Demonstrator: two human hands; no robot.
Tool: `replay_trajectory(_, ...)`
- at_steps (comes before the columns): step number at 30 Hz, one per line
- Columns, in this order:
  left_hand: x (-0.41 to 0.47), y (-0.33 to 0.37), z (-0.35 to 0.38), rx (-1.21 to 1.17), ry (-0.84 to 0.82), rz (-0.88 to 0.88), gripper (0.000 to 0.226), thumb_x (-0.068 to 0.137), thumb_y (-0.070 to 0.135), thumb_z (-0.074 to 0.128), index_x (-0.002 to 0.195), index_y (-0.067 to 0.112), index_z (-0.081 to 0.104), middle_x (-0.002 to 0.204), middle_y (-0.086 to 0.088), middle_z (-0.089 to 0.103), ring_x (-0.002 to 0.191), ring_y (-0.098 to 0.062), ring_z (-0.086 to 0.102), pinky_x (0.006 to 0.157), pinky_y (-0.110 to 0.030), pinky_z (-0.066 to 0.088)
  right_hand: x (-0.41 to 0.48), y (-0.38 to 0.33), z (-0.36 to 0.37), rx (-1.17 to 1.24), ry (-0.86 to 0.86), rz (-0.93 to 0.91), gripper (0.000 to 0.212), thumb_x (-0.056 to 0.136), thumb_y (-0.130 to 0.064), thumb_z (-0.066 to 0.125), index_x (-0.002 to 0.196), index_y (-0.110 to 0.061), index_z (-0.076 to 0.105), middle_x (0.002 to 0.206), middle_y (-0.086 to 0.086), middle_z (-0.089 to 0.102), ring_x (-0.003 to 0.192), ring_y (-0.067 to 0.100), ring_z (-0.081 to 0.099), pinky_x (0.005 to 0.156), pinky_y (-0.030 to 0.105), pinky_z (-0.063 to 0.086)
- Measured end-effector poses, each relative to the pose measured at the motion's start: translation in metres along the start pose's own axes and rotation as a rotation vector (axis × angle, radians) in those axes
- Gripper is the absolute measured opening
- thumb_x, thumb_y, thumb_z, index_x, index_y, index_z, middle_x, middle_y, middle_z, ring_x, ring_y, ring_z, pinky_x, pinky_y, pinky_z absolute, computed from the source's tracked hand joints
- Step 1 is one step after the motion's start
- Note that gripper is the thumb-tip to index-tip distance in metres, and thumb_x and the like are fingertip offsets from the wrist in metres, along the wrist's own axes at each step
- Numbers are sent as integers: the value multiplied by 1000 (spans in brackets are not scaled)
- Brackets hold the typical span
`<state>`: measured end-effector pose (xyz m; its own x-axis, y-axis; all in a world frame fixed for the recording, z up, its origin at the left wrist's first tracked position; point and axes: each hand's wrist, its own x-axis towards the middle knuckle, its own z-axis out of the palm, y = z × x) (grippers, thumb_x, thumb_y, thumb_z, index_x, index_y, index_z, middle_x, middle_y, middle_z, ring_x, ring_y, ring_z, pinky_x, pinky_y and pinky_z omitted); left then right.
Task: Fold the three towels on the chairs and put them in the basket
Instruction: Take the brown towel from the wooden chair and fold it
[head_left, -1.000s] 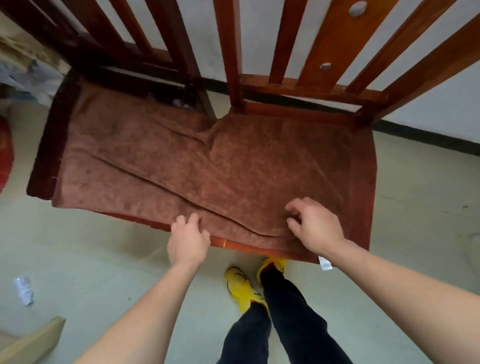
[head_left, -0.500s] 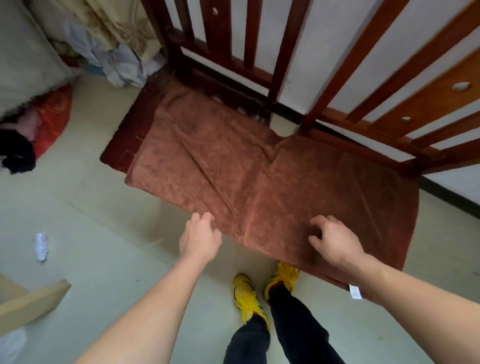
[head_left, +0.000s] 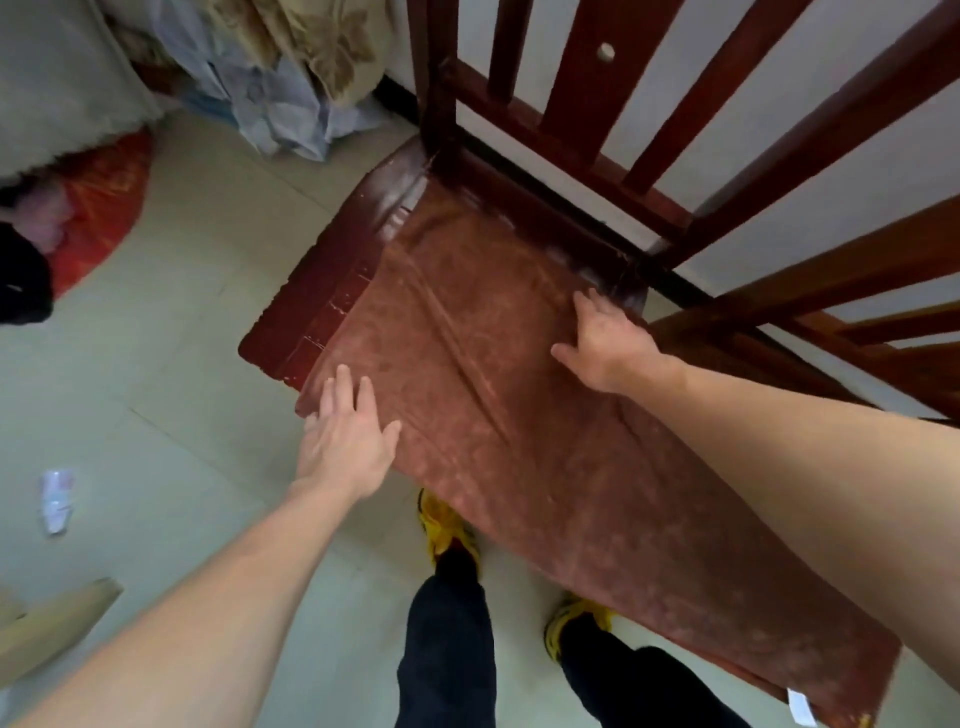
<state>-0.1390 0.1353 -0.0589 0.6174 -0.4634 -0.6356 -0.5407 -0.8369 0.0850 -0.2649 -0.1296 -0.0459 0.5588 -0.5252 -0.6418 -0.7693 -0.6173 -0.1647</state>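
Both hands have shifted left since half a second ago. The left hand (head_left: 345, 441) is at the brown towel (head_left: 493, 374)'s near-left corner and the right hand (head_left: 608, 345) lies flat by its back edge, fingers (head_left: 340, 387) straight, gripping nothing. It's spread over the chair seat (head_left: 322, 296). Looks soft and floppy, so I'd pinch the corners.

Towel: a brown towel (head_left: 519, 415) is spread flat over the red-brown wooden chair seat (head_left: 322, 291), and a long crease is seen down its middle (a white tag (head_left: 800, 706) hangs at the near right corner).
Left hand (head_left: 345, 441): held with straight, spread fingers at the towel's near left corner.
Right hand (head_left: 605, 343): laid flat on the towel by the seat's back rail, fingers spread.
Floor: yellow shoes (head_left: 447, 525), a crumpled paper scrap (head_left: 57, 499) and a red bag (head_left: 98, 208) are seen on pale tiles.
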Motion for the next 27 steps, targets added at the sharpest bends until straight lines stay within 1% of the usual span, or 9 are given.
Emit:
replay_trajectory(3,7,-21,-13,54,29,3,73,98,48,33,152,5,8,161,-9,-7,149,-24,-1,115,-44,21,26,-10,-12,-37,-12,82,78,95,-48,49,155,-15,10,163,7,1,150,25,7,118,48,21)
replay_trajectory(6,13,-29,-31,78,-23,-10,69,99,46,32,152,5,13,162,-9,-4,149,-24,2,114,-42,23,35,-31,-30,-69,69,132,72,95,-44,50,153,-15,19,161,11,14,147,30,17,115,51,28)
replay_trajectory(9,24,-23,-46,91,-17,41,63,98,42,36,151,12,21,161,-11,2,148,-28,6,114,-41,23,43,-74,-43,-114,126,-61,65,95,-35,50,152,-16,24,161,10,15,146,30,19,111,52,31)
replay_trajectory(11,36,-19,-52,125,-14,129,62,98,42,36,152,15,21,162,-10,2,148,-27,4,115,-41,20,55,-112,-45,-126,67,-230,66,96,-32,48,153,-18,20,163,6,10,149,26,13,113,49,28)
replay_trajectory(13,46,-17,-53,176,-29,193,65,98,44,35,152,15,16,162,-9,-3,149,-26,0,116,-42,18,70,-140,-41,-164,-30,-311,70,96,-31,47,155,-18,12,164,4,3,150,21,6,114,48,23)
replay_trajectory(17,56,-34,-49,225,-8,250,71,98,43,34,153,10,3,161,-6,-13,149,-23,-6,116,-45,17,107,-160,-43,-226,-85,-266,75,95,-31,49,155,-16,6,164,1,-8,150,18,-3,116,51,20)
replay_trajectory(21,58,-42,-54,271,-12,281,70,98,41,33,153,9,4,161,-7,-12,149,-24,-4,117,-45,18,112,-154,-58,-198,-81,-256,74,95,-32,51,155,-18,11,164,2,-2,150,20,3,116,51,22)
replay_trajectory(24,54,-34,-67,246,-18,230,63,96,38,39,151,12,22,161,-11,5,148,-29,7,114,-44,21,90,-137,-62,-96,3,-209,65,95,-28,51,154,-19,22,163,3,14,147,25,18,114,47,29)
replay_trajectory(27,40,-17,-76,179,68,263,44,84,28,59,125,13,58,143,-17,46,131,-34,42,98,-45,40,49,-104,-50,-30,59,-161,52,95,-26,51,145,-18,40,151,6,38,136,26,38,105,45,41)
